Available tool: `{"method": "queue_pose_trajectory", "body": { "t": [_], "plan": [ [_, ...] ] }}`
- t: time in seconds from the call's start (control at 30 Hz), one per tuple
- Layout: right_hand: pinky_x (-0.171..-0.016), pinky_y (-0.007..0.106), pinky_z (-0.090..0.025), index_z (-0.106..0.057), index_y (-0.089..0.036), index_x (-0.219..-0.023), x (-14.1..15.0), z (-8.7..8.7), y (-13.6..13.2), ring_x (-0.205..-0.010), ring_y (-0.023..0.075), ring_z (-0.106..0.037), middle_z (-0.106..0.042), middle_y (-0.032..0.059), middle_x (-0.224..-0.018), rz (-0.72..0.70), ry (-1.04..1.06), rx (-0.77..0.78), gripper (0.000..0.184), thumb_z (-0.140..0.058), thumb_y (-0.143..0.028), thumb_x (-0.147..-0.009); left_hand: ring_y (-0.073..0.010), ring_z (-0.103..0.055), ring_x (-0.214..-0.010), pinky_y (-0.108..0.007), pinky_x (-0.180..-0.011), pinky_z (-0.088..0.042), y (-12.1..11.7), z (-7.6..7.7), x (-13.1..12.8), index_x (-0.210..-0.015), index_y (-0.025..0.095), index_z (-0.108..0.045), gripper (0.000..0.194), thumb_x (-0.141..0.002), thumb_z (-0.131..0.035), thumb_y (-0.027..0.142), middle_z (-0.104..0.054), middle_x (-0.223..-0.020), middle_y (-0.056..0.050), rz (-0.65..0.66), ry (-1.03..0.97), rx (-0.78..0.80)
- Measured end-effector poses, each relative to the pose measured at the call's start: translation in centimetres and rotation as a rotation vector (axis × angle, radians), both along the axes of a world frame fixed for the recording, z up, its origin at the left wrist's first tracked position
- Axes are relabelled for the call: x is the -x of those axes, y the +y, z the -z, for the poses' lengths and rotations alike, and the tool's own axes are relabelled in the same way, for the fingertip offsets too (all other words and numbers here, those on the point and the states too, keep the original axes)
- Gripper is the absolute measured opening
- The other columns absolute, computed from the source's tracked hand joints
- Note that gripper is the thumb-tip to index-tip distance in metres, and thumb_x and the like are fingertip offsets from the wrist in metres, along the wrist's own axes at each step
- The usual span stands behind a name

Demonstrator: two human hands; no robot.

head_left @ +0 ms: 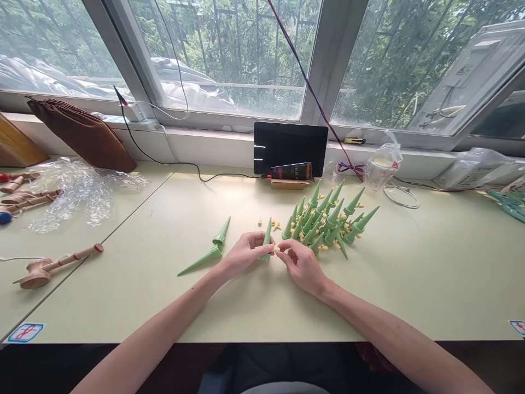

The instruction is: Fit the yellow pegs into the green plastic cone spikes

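My left hand point(249, 250) is closed around a green plastic cone point(267, 235), which stands point up just above or on the table. Between the fingertips of my right hand point(302, 264) is a small yellow plastic piece point(276, 248), held against the cone's right side. Just behind lie a few loose yellow pieces point(276, 225). To the right stands a dense group of green cones point(328, 221), many with yellow pieces at their bases. Two more green cones point(200, 260) lie on the table left of my left hand.
A dark tablet point(290, 146) leans at the window, with a phone point(291, 171) before it on a small cardboard stand point(292, 185). Wooden kendamas point(39, 272) and crumpled clear plastic point(94, 191) lie at left. A bagged cup point(383, 167) and cables point(401, 197) sit back right.
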State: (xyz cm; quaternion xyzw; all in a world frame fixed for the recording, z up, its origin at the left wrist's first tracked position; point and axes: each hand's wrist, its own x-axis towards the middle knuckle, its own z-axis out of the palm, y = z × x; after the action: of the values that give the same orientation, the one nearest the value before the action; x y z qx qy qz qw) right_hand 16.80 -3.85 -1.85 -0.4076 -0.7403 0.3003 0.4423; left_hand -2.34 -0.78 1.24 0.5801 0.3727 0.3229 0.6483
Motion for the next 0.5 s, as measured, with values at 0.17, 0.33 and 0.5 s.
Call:
{"method": "queue_pose_trajectory", "body": {
  "t": [0.17, 0.33, 0.5],
  "plan": [
    [-0.056, 0.025, -0.038, -0.061, -0.019, -0.091, -0.1, 0.31, 0.08, -0.058, 0.0121, -0.047, -0.063, 0.0022, -0.078, -0.003, -0.022, -0.03, 0.015, -0.049, -0.026, -0.097, -0.0154, -0.061, -0.081, -0.024, -0.07, -0.047, -0.01, 0.03, 0.01, -0.09, 0.015, -0.066, 0.021, -0.084, -0.069, 0.035, -0.063, -0.084, -0.004, 0.013, 0.012, -0.017],
    [-0.056, 0.025, -0.038, -0.059, -0.019, -0.087, -0.28, 0.49, 0.12, -0.058, 0.0126, -0.047, -0.06, 0.0011, -0.073, 0.001, -0.039, -0.037, 0.016, -0.05, -0.027, -0.097, -0.0154, -0.061, -0.081, -0.024, -0.07, -0.046, -0.03, 0.24, -0.06, -0.089, 0.015, -0.066, 0.02, -0.084, -0.069, 0.033, -0.063, -0.085, -0.003, 0.019, 0.01, -0.048],
    [-0.054, 0.024, -0.036, -0.058, -0.018, -0.084, -0.29, 0.45, 0.07, -0.057, 0.0119, -0.045, -0.057, -0.0001, -0.069, -0.001, -0.044, -0.032, 0.016, -0.051, -0.027, -0.096, -0.0136, -0.058, -0.076, -0.023, -0.068, -0.045, -0.14, 0.35, -0.21, -0.088, 0.014, -0.066, 0.018, -0.083, -0.068, 0.031, -0.061, -0.084, -0.003, 0.023, 0.007, -0.119]
  ]
}}
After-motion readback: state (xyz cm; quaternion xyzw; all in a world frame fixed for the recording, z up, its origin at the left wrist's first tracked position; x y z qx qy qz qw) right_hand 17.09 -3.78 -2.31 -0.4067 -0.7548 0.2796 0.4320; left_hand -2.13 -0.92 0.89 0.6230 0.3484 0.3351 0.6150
